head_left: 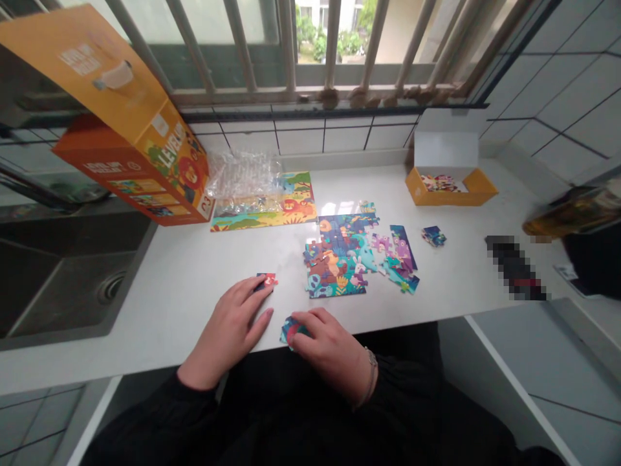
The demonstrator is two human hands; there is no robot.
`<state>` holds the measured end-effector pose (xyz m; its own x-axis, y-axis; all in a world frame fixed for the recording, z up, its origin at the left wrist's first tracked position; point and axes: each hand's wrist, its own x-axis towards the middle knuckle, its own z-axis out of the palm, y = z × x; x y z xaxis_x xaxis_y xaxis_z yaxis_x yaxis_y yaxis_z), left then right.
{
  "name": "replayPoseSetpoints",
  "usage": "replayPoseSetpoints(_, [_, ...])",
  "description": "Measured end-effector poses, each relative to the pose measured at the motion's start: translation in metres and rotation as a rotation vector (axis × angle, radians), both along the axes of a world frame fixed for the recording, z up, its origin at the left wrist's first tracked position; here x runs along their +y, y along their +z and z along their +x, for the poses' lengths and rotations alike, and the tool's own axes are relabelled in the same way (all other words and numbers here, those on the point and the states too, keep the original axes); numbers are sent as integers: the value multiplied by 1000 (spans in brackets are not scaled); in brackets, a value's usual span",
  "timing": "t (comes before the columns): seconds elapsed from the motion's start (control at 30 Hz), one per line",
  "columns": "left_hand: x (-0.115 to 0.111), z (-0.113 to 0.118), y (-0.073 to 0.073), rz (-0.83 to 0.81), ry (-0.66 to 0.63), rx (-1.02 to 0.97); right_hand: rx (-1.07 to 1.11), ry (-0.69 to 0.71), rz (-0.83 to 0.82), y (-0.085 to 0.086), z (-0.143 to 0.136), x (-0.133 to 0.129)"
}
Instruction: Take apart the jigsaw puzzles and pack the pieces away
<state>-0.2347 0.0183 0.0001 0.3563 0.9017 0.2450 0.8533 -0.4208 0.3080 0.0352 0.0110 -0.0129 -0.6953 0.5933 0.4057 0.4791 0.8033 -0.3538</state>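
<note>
On the worktop [165,310]'s near edge the right hand [332,343] curls over blue pieces [286,330], its fingers' grip unclear; the left hand [233,323], fingers loosely spread, touches a red piece [268,279]; all seem light, stiff, best edge-pinched; beyond lies a part-joined puzzle [334,259].

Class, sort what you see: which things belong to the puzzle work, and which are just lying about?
Puzzle work:
- red piece under the left hand
- teal piece at the right hand
- part-built puzzle
- pile of pieces
- yellow box holding pieces

Apparently just lying about:
- clear plastic wrap
- picture sheet
- tall orange box
</note>
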Motion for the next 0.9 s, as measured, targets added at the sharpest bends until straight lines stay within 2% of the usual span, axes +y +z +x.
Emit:
replayPoseSetpoints(0.1, [-20, 5, 2, 1, 46, 7, 82, 18, -113, 3, 5, 4])
replayPoseSetpoints(0.3, [-34, 21, 0, -43, -31, -115, 275, -71, -224, 17, 1, 24])
replayPoseSetpoints(0.43, [-36, 23, -1, 23, 90, -264, 160, -82, -258, 14, -21, 43])
replayPoseSetpoints(0.53, [-36, 19, 1, 61, 176, -276, 16, -36, -247, 7, -34, 49])
replayPoseSetpoints(0.63, [-31, 14, 3, -10, 119, -190, -45, -15, -198, 8, -34, 49])
replayPoseSetpoints(0.7, [-27, 13, 3, -60, 74, -126, -44, -3, -154, 16, -24, 54])
replayPoseSetpoints(0.8, [-20, 12, 1, -93, 52, -58, -6, -68, -98, 33, 5, 87])
replayPoseSetpoints(0.9, [-10, 10, -1, -94, 32, -47, -61, -349, -63, 45, 45, 150])
